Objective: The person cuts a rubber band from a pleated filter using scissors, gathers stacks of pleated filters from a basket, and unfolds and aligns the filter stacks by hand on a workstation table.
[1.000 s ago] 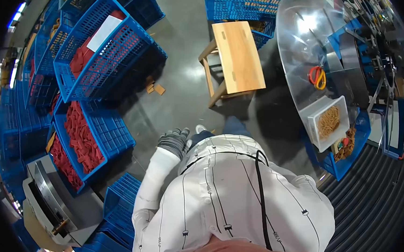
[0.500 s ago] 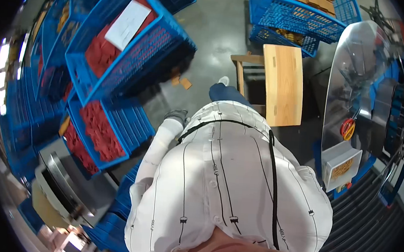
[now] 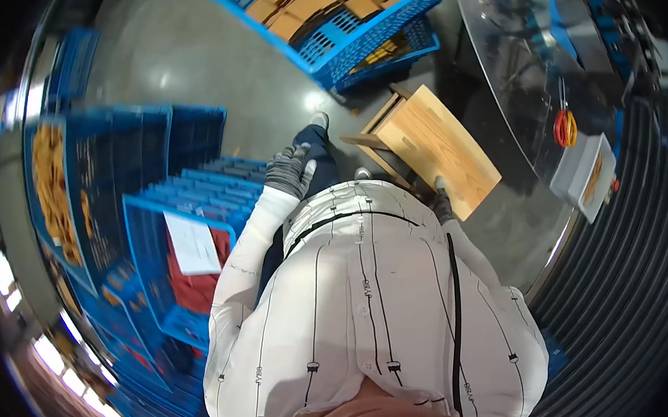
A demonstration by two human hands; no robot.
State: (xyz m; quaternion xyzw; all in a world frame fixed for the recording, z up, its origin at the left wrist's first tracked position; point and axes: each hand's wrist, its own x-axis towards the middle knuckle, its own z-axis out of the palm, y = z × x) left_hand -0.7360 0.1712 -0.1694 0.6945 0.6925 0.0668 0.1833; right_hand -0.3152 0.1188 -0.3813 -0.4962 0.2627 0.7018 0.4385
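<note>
My left hand [image 3: 290, 173], in a grey striped glove, hangs beside my thigh with its fingers apart and nothing in them. Below and left of it is a blue crate [image 3: 135, 222] with dark red pieces [image 3: 195, 282] and a white paper sheet [image 3: 192, 245] inside. My right hand [image 3: 442, 202], also gloved, is at the near edge of a wooden stool [image 3: 439, 150]. Its pale fingertip overlaps the stool's top, but most of its fingers are hidden, and whether they grip or touch the wood is unclear.
Ahead stands a blue crate of tan flat pieces [image 3: 317, 6] on another crate. To the right, a metal table [image 3: 505, 81] carries red and yellow-handled scissors [image 3: 565, 128] and a white bin [image 3: 576, 175]. Stacked blue crates [image 3: 80, 183] line the left.
My body has turned to the right, so the stool, table and crates have shifted left in view. My right hand has come into sight at the stool, and my left hand's fingers now show spread.
</note>
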